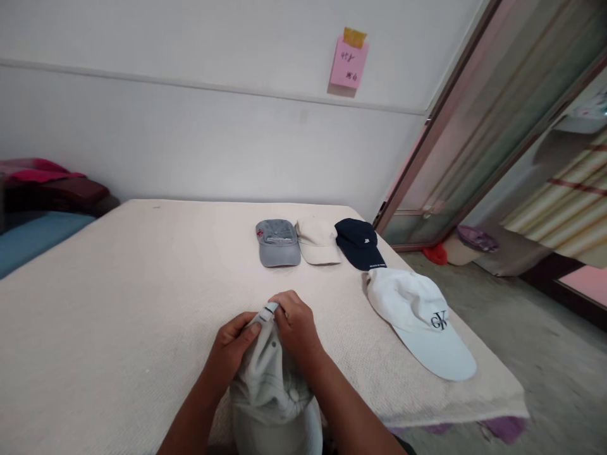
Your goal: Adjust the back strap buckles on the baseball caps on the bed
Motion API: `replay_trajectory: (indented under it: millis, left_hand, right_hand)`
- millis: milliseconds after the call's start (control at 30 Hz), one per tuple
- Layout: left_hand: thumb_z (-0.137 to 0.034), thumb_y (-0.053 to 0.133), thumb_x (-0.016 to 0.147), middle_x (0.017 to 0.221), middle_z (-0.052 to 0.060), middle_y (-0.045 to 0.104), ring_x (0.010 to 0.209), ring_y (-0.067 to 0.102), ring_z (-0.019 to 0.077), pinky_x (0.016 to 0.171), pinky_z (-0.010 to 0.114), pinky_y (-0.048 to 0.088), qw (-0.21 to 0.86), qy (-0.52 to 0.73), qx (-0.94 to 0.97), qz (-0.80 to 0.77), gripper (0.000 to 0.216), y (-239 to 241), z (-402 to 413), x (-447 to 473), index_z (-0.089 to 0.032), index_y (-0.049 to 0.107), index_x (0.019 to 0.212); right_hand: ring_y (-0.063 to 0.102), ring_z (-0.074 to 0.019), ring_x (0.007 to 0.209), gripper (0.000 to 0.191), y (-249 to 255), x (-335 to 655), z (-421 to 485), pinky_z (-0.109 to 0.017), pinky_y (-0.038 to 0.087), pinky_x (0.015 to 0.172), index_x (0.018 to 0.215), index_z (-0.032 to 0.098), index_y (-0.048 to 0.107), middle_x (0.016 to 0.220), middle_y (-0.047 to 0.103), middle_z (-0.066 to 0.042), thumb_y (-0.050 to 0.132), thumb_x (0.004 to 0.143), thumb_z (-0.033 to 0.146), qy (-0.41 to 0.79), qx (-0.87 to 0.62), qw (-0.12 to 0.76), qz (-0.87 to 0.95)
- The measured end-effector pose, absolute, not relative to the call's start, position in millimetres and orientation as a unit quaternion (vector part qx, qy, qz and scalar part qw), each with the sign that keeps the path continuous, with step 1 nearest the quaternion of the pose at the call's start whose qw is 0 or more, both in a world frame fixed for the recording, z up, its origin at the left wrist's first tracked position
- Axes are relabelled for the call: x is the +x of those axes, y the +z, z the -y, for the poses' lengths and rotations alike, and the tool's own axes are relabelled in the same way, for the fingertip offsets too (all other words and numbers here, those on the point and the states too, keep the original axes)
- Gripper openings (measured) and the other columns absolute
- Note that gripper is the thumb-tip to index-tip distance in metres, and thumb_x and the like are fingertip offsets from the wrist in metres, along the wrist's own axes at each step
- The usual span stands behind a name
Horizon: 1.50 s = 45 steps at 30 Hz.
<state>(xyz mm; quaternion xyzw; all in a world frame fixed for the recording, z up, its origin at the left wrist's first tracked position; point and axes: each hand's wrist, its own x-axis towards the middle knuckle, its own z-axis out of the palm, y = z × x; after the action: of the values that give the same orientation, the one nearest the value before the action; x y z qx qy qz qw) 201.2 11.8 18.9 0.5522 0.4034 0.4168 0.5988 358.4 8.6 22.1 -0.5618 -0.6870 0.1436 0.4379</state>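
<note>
A pale grey-green baseball cap (pixel 268 392) is held between my two hands close to my body, its brim toward me. My left hand (pixel 233 344) pinches the back edge beside the strap and its small buckle (pixel 267 313). On the other side of the buckle, my right hand (pixel 294 319) has its fingers closed on the strap end. Beyond my hands lie a grey cap (pixel 278 243), a cream cap (pixel 318 241) and a navy cap (pixel 358 242) side by side. Nearer on the right rests a white cap (pixel 422 316) with black letters.
The caps lie on a cream cloth-covered surface (pixel 142 303) against a white wall (pixel 213 145). A pink note (pixel 349 62) is taped to the wall. Dark red and pink items (pixel 52 180) sit at far left. A lined waste bin (pixel 465 245) stands on the floor at right.
</note>
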Motion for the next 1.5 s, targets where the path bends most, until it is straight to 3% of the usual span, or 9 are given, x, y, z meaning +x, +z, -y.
replay_trajectory:
  millis: [267, 500, 833, 1100, 1267, 1400, 1500]
  left_hand:
    - [-0.032, 0.062, 0.077, 0.073, -0.001, 0.059, 0.07, 0.049, 0.0148, 0.065, 0.023, 0.04, 0.64, 0.415, 0.513, -0.394, 0.015, 18, -13, 199, -0.019, 0.068, 0.084]
    - [-0.03, 0.064, 0.076, 0.075, 0.0, 0.06, 0.071, 0.05, 0.0151, 0.066, 0.024, 0.041, 0.648, 0.416, 0.505, -0.39, 0.016, 20, -12, 199, -0.019, 0.067, 0.087]
    - [-0.03, 0.066, 0.073, 0.079, 0.001, 0.066, 0.073, 0.055, 0.0162, 0.066, 0.024, 0.042, 0.644, 0.428, 0.501, -0.388, 0.015, 19, -9, 196, -0.02, 0.07, 0.084]
    - [-0.033, 0.068, 0.071, 0.067, -0.001, 0.062, 0.058, 0.054, 0.0121, 0.055, 0.022, 0.043, 0.698, 0.498, 0.336, -0.389, 0.02, 23, -14, 195, -0.017, 0.066, 0.084]
    - [-0.032, 0.071, 0.067, 0.069, -0.003, 0.065, 0.06, 0.059, 0.012, 0.056, 0.021, 0.046, 0.689, 0.54, 0.258, -0.408, 0.025, 22, -19, 191, -0.018, 0.063, 0.086]
    - [-0.031, 0.07, 0.067, 0.063, -0.003, 0.065, 0.057, 0.061, 0.0124, 0.058, 0.023, 0.048, 0.695, 0.553, 0.161, -0.431, 0.022, 19, -25, 185, -0.017, 0.064, 0.084]
    - [-0.032, 0.066, 0.07, 0.061, 0.0, 0.066, 0.059, 0.065, 0.017, 0.059, 0.028, 0.051, 0.716, 0.537, 0.102, -0.434, 0.019, 16, -29, 181, -0.016, 0.065, 0.08]
  right_hand:
    - [0.049, -0.0195, 0.086, 0.017, 26, 358, -6, -0.032, 0.039, 0.078, 0.088, 0.018, 0.059, 0.087, 0.058, -0.006, 0.042, 0.088, 0.015, 0.08, -0.57, 0.394, 0.716]
    - [0.048, -0.02, 0.091, 0.023, 28, 355, -3, -0.032, 0.04, 0.08, 0.102, 0.02, 0.059, 0.097, 0.058, -0.006, 0.045, 0.085, 0.011, 0.089, -0.548, 0.379, 0.74]
    - [0.05, -0.0199, 0.086, 0.021, 17, 356, -10, -0.033, 0.041, 0.078, 0.094, 0.018, 0.063, 0.087, 0.06, -0.007, 0.046, 0.084, 0.01, 0.082, -0.591, 0.365, 0.714]
    - [0.06, -0.0181, 0.082, 0.022, 15, 374, -22, -0.029, 0.042, 0.073, 0.089, 0.018, 0.066, 0.088, 0.067, -0.006, 0.045, 0.082, 0.017, 0.204, -0.647, 0.479, 0.557]
    - [0.059, -0.0201, 0.064, 0.03, 12, 391, -25, -0.03, 0.042, 0.062, 0.066, 0.017, 0.065, 0.064, 0.064, -0.006, 0.046, 0.083, 0.033, 0.235, -0.694, 0.475, 0.487]
    - [0.059, -0.0174, 0.067, 0.026, 3, 401, -25, -0.026, 0.042, 0.06, 0.077, 0.018, 0.065, 0.07, 0.065, -0.003, 0.043, 0.083, 0.031, 0.261, -0.669, 0.484, 0.499]
    - [0.057, -0.016, 0.067, 0.02, -2, 402, -23, -0.025, 0.042, 0.061, 0.069, 0.017, 0.064, 0.069, 0.065, -0.003, 0.048, 0.079, 0.023, 0.305, -0.652, 0.454, 0.526]
